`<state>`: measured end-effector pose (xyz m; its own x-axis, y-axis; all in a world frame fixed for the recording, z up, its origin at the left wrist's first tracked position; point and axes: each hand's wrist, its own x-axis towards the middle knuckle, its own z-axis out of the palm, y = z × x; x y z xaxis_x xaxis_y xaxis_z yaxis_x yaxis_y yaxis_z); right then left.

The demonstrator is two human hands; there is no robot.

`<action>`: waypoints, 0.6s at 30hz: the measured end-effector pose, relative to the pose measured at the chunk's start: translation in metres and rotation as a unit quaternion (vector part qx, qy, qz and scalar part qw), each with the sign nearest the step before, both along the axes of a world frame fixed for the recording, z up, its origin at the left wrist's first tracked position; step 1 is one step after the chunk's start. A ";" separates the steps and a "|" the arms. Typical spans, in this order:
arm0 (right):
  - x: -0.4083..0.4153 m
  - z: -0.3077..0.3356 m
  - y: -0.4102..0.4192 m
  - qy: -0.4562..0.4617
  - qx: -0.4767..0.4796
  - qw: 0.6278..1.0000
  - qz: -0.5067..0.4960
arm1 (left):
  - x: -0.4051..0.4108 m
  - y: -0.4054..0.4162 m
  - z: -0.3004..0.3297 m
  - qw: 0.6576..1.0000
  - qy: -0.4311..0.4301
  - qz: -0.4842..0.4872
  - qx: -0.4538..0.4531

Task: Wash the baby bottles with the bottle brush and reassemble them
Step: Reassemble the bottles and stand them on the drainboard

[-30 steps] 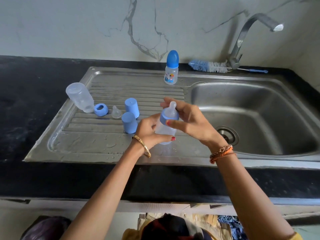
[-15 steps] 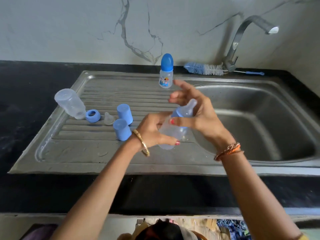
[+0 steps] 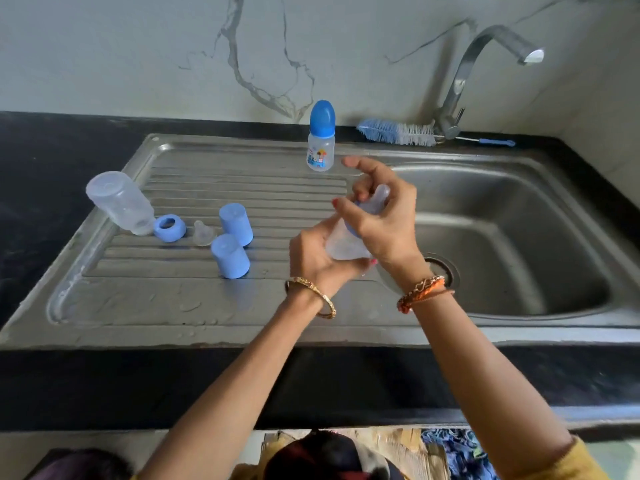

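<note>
My left hand grips the body of a small clear baby bottle, tilted toward the basin. My right hand wraps over its blue collar and clear teat, index finger raised. On the drainboard an empty clear bottle stands upside down at the left. Beside it lie a blue collar ring and a clear teat. Two blue caps stand nearby. A capped, assembled bottle stands at the back. The bottle brush lies behind the basin.
The steel sink basin with its drain lies to the right, under the curved tap. The ribbed steel drainboard is wet. Black counter surrounds the sink, and a marble wall rises behind.
The held bottle has tilted from upright toward the basin. My right hand has turned round its collar, and both hands shifted slightly right.
</note>
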<state>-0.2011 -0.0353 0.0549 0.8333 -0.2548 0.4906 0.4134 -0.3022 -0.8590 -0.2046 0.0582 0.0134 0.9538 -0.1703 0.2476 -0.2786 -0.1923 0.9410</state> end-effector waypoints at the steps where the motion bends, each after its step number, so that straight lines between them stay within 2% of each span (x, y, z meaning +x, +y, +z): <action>1: 0.001 -0.001 0.003 -0.010 0.007 0.999 -0.030 | -0.001 -0.004 0.000 1.000 -0.014 0.024 0.006; 3: 0.000 -0.004 0.008 -0.022 0.024 0.994 -0.102 | -0.001 -0.009 -0.002 0.995 -0.063 0.077 0.032; 5: -0.002 -0.009 0.013 -0.014 0.047 0.985 -0.166 | -0.001 -0.014 -0.009 0.974 -0.153 0.132 0.104; 8: -0.001 -0.017 0.016 0.040 0.072 0.977 -0.195 | 0.000 -0.012 -0.021 0.958 -0.186 0.143 0.165; 9: 0.000 -0.018 0.015 0.066 0.070 0.979 -0.178 | 0.002 -0.009 -0.022 0.958 -0.180 0.132 0.180; 10: 0.000 -0.017 0.013 0.094 0.073 0.981 -0.150 | 0.004 -0.004 -0.020 0.971 -0.140 0.098 0.166; 13: -0.004 -0.007 0.004 0.160 0.156 0.975 0.016 | 0.012 0.011 -0.016 0.998 0.001 -0.015 0.056; 15: -0.007 -0.003 -0.001 0.158 0.217 0.955 0.123 | 0.015 0.025 -0.014 0.999 0.026 -0.037 0.007; 18: -0.007 -0.010 -0.003 0.167 0.222 0.941 0.194 | 0.012 0.041 -0.012 0.998 0.041 -0.052 -0.004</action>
<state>-0.2083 -0.0379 0.0444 0.9946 -0.0175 0.1026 0.1038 0.2360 -0.9662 -0.1924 0.0995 0.0013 0.9483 -0.2671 0.1715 -0.2187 -0.1580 0.9629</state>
